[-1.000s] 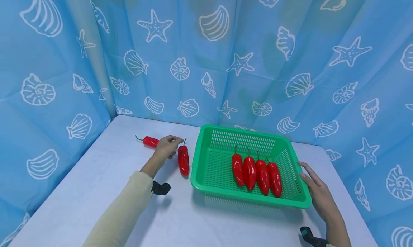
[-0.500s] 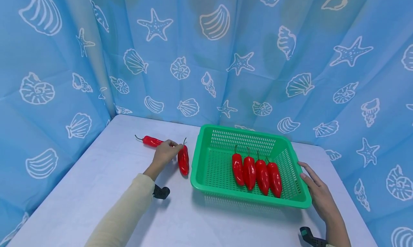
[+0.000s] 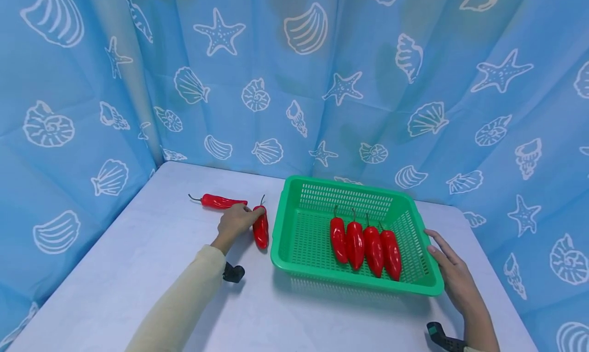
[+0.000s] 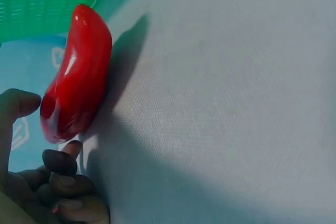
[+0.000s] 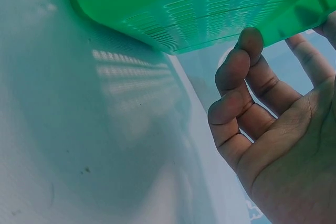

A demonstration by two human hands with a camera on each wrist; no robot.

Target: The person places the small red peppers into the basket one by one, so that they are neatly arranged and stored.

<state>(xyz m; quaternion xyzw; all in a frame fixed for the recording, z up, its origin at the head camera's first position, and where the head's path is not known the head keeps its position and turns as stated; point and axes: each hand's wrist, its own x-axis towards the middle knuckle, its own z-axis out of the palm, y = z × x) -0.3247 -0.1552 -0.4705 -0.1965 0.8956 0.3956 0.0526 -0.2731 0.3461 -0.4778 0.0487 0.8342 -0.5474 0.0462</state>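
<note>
On the bench (image 3: 322, 321), just left of the green basket (image 3: 356, 282), lies the red pepper (image 3: 261, 233) your left hand (image 3: 235, 222) has now reached; its grip pinches the far end, so the pepper seems secured. Your right hand (image 3: 454, 274), grip relaxed, touches the basket.

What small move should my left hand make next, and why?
Your left hand should probably close firmly on the pepper beside the basket. Thumb and fingers are at its stem end, but I can't tell if they grip. Four peppers lie inside the basket.
</note>
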